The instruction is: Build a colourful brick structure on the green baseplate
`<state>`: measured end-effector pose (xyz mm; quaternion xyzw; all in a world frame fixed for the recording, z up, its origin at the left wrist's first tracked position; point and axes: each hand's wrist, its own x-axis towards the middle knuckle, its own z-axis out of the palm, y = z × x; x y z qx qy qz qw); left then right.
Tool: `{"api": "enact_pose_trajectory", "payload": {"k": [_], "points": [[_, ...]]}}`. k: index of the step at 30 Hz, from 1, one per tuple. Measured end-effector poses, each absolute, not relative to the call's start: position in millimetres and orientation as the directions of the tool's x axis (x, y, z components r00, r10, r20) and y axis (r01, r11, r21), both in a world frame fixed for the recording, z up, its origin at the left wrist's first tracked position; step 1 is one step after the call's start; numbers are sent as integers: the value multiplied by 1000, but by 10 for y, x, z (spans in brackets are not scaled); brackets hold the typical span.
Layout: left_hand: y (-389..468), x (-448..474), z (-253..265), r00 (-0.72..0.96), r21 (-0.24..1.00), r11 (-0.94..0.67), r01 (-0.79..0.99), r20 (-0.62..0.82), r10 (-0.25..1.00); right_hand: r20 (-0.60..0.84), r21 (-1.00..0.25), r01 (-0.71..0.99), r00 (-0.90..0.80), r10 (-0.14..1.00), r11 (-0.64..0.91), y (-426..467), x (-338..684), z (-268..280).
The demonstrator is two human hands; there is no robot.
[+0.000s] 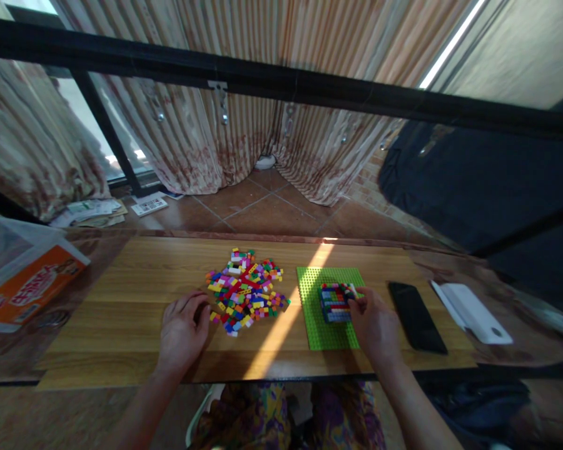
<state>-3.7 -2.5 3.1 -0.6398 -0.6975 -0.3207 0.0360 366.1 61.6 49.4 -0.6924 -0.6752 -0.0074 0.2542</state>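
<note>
On a green studded baseplate point(312, 331) stands a small block structure of coloured toy bricks point(336, 306), in blue, red, green and light blue rows. My right hand point(378, 325) is at its right side, with thumb and fingers closed around a small white brick point(353, 289) at the upper right corner. Whether that brick is attached to the structure I cannot tell. To the left, my left hand point(184, 328) rests on the table beside a loose pile of bricks point(246, 290). Its fingers curl loosely, with a gap at the thumb and nothing visible between them.
The wooden table point(136, 275) carries a black phone point(416, 317) right of the baseplate. Beyond it lies a white flat object point(473, 312). A clear plastic tub point(23, 275) with an orange label stands at far left. A black metal bar point(263, 78) crosses before striped curtains point(234, 37).
</note>
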Motion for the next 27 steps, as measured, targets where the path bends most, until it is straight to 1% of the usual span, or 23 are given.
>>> {"api": "enact_pose_trajectory", "payload": {"k": [7, 13, 15, 17, 19, 22, 25, 27], "points": [[-31, -33, 37, -184, 406, -19, 914, 454, 872, 373, -346, 935, 60, 926, 79, 600, 3707, 417], [-33, -32, 45, -174, 401, -21, 916, 441, 881, 387, -473, 881, 199, 900, 8, 430, 3753, 426], [-33, -30, 45, -180, 404, -15, 914, 439, 881, 400, -506, 862, 224, 889, 11, 353, 3724, 456], [-35, -24, 48, -184, 407, -10, 914, 436, 881, 399, -537, 843, 213, 892, 39, 280, 3653, 471], [-40, -15, 56, -186, 406, -6, 914, 431, 883, 380, -560, 823, 153, 912, 95, 216, 3530, 463], [-48, 2, 74, -188, 414, -2, 910, 417, 889, 359, -585, 780, 5, 933, 221, 150, 3262, 416], [-55, 17, 95, -199, 421, 10, 907, 407, 891, 344, -607, 721, -140, 929, 334, 128, 2952, 353], [-60, 26, 111, -201, 425, 15, 905, 398, 895, 331, -611, 693, -216, 919, 383, 145, 2762, 311]]}}
